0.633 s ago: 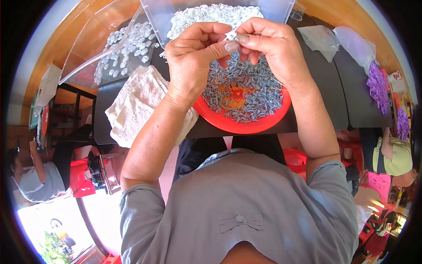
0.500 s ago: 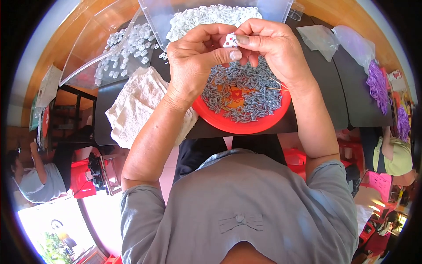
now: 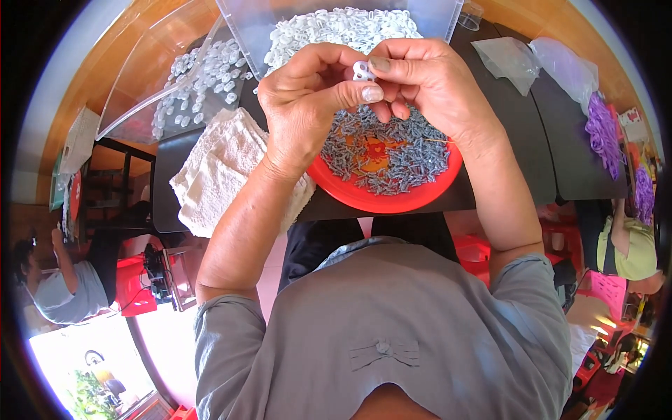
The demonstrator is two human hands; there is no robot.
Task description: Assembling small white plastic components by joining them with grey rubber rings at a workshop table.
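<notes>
Above a red round basin (image 3: 388,204) my two hands meet at a small white plastic piece with holes (image 3: 362,71). My left hand (image 3: 297,98) pinches it between thumb and fingers. The thumb and forefinger of my right hand (image 3: 437,87) close against the piece's right side; whether a smaller part sits in them is hidden. Many small grey slender pieces (image 3: 420,164) lie in the basin, around a patch of its printed orange and red bottom. Just beyond my hands, a clear plastic bin (image 3: 246,43) holds a heap of white plastic pieces (image 3: 336,29).
More white pieces (image 3: 203,77) lie in a clear tilted container (image 3: 129,115) at the left. A cream towel (image 3: 220,171) rests beside the basin on the dark table (image 3: 507,150). Clear bags (image 3: 507,59) and purple strips (image 3: 603,136) lie at the right. Other people are at both sides.
The white piece has turned in my fingers and come slightly lower and to the left. My left hand has shifted a little left with it. Both hands stay over the basin.
</notes>
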